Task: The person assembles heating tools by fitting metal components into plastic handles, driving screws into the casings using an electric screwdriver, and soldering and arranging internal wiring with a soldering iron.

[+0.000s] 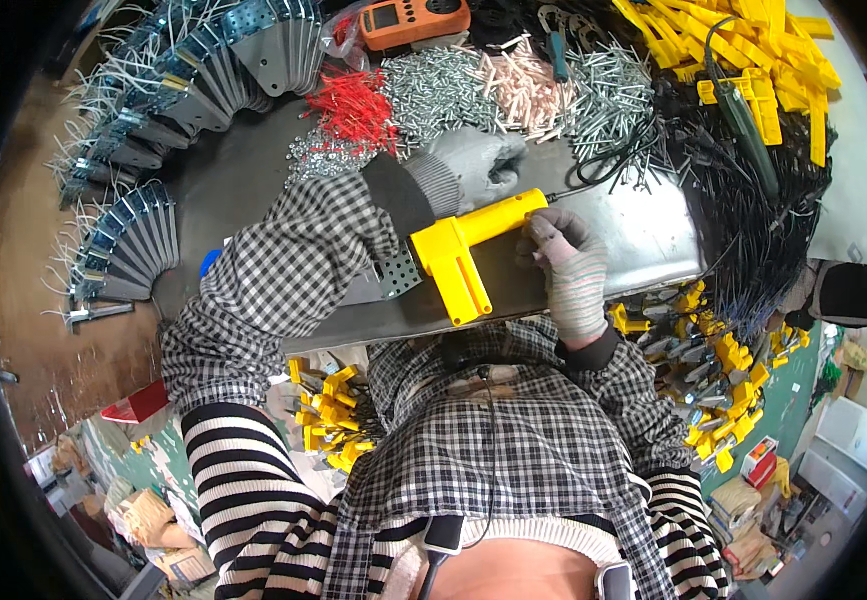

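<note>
A yellow T-shaped plastic housing (456, 262) sits at the near edge of the work table, its handle pointing right and a black cable leaving the handle's end. Against its left side is a grey metal plate with a perforated end (399, 275). My left hand (468, 168), in a grey glove, reaches beyond the housing toward the heaps of screws; its fingers are curled and hide whatever is in them. Beside the handle's end, my right hand (571, 268), in a striped glove with bare fingertips, has thumb and fingers pinched together. What lies between them is hidden.
Heaps of silver screws (438, 95), pinkish pins (528, 90) and red pieces (351, 108) lie at the back. Perforated metal plates with white wires (193, 95) line the left. Yellow parts (753, 50), black cables (753, 230) and a dark green-handled tool (746, 135) crowd the right.
</note>
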`<state>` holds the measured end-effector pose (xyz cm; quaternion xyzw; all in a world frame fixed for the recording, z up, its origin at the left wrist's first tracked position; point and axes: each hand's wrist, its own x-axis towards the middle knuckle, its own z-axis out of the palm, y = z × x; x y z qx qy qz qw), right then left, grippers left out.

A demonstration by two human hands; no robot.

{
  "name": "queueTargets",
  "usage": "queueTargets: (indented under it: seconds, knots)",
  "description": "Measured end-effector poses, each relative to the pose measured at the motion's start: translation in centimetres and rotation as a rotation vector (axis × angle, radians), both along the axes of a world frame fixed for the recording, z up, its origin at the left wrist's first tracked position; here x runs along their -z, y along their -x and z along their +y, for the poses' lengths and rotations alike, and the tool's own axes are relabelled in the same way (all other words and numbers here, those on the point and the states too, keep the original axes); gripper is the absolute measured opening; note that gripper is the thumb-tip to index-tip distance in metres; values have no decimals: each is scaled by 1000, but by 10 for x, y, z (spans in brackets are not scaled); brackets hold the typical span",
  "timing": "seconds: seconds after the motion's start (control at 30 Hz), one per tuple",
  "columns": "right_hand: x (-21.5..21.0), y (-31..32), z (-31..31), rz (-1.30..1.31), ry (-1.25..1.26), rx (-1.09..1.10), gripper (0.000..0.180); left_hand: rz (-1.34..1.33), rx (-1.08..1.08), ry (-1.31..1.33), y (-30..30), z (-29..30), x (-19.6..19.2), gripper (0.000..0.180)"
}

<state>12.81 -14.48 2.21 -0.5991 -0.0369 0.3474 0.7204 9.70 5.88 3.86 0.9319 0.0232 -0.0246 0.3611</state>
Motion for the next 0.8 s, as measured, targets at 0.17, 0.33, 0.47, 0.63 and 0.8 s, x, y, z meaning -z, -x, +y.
queueTargets:
  seconds: [0.17, 0.33, 0.47, 0.63, 0.8]
  knots:
    - [-1, 0, 4, -375, 261, -80, 9, 401, -21, 745, -21, 7, 21, 11]
    - [6, -9, 0, -1047, 338, -137, 14, 471, 68, 866, -25, 15, 11, 19]
    - [8, -10, -1, -1116, 351, -165, 15, 553, -29, 750, -27, 9, 9, 19]
    - [15, -12, -3, -1137, 336, -175, 15, 459, -183, 647, -22, 0, 14, 17]
    - [16, -13, -2, -1185, 326, -158, 15, 325, -52, 576, -21, 10, 32, 14]
